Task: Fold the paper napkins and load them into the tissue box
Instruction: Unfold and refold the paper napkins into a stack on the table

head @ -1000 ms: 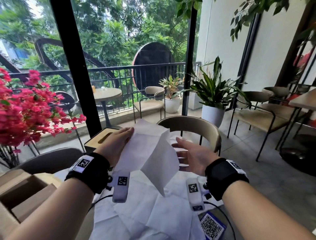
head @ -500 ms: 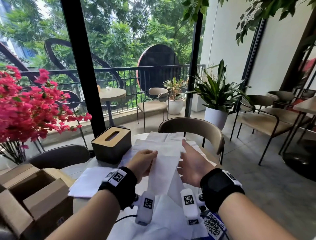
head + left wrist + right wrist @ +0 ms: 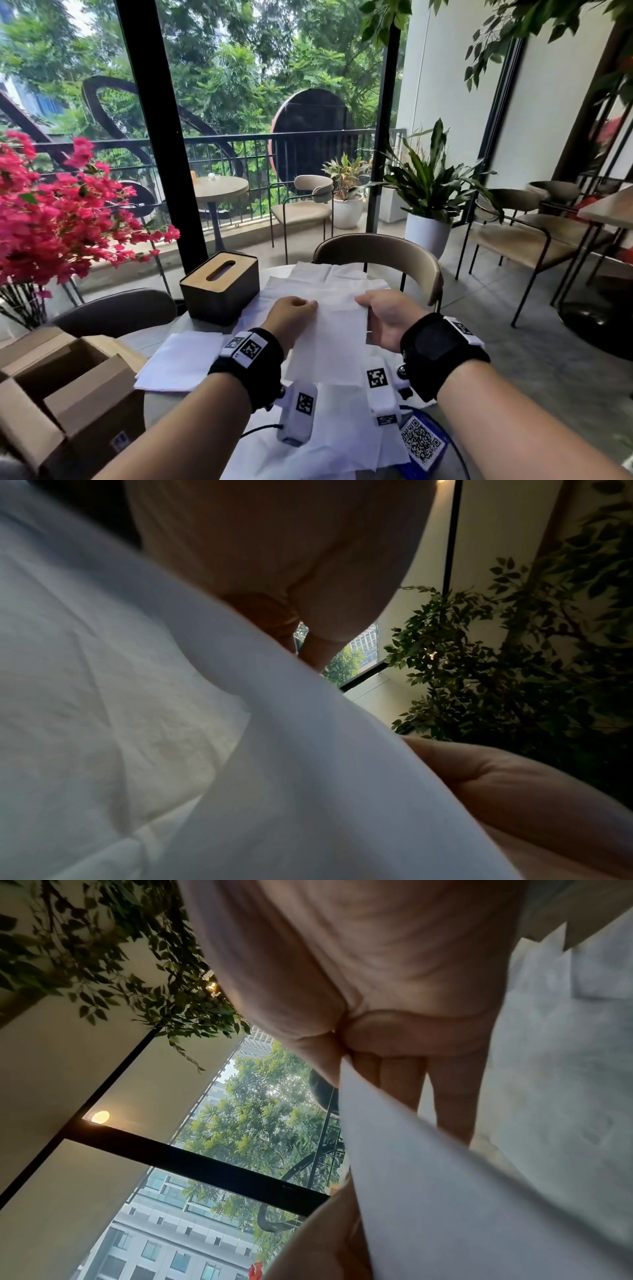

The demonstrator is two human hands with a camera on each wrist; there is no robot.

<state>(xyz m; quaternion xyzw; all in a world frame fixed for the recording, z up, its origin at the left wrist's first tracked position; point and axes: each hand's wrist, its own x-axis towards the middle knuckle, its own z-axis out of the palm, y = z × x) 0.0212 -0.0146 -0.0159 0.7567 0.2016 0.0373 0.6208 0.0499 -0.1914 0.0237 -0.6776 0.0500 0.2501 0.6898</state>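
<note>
A white paper napkin (image 3: 330, 339) hangs folded between my two hands above the round table. My left hand (image 3: 294, 313) pinches its upper left edge, and my right hand (image 3: 380, 317) grips its upper right edge. In the left wrist view the napkin (image 3: 308, 764) drapes under my curled fingers (image 3: 274, 615). In the right wrist view the napkin (image 3: 428, 1191) edge sits between my thumb and fingers (image 3: 394, 1074). The dark tissue box (image 3: 219, 287) with a wooden slotted lid stands to the left, beyond my left hand. More loose napkins (image 3: 318, 277) lie spread on the table.
A folded napkin pile (image 3: 178, 363) lies at the left of the table. An open cardboard box (image 3: 61, 387) sits at the lower left. A QR card (image 3: 421, 445) lies near my right wrist. A beige chair (image 3: 380, 253) stands behind the table, pink flowers (image 3: 58, 212) at left.
The napkin was held up high and unfolded by my left hand alone. Both hands have come down and together, and each now holds one top edge of the folded napkin.
</note>
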